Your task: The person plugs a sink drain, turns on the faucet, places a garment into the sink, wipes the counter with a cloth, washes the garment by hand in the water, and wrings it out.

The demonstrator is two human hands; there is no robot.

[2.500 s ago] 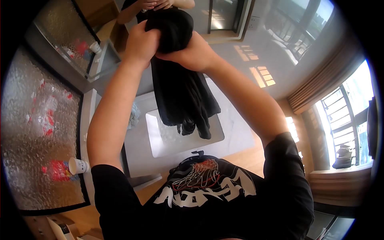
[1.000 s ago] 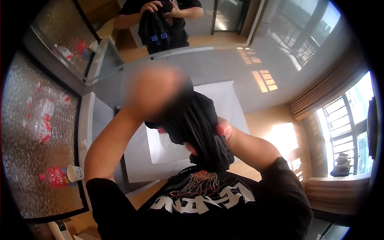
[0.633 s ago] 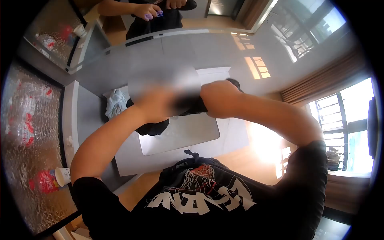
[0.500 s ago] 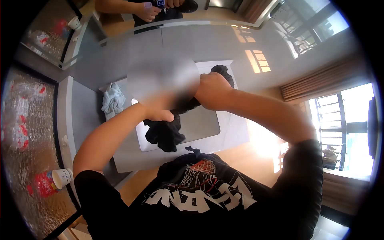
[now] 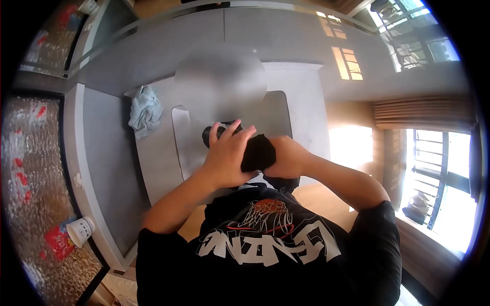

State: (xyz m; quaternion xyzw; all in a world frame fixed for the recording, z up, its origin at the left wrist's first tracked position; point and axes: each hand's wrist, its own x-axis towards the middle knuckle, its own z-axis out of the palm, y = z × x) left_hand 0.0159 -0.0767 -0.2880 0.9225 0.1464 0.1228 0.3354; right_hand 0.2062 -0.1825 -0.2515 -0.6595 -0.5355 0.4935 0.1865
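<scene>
A bunched black cloth (image 5: 258, 154) is gathered between my two hands, close in front of my shirt and over the front part of the white sink (image 5: 185, 148). My left hand (image 5: 228, 155) lies against the cloth's left side, its fingers curved over part of it. On the other side my right hand (image 5: 287, 155) grips the bundle, and some dark fabric hangs below that hand. A blurred patch hides the area above the hands, including the middle of the sink's back edge.
A light blue crumpled cloth (image 5: 146, 111) lies on the counter (image 5: 312, 117) at its left end. A paper cup (image 5: 80, 231) and a red packet (image 5: 59, 241) are at the lower left beside textured glass. A curtained window (image 5: 439, 178) is at the right.
My hands have come closer together and lower, nearer my body. The black cloth, earlier stretched between them, is now bunched up. The view has tilted further down.
</scene>
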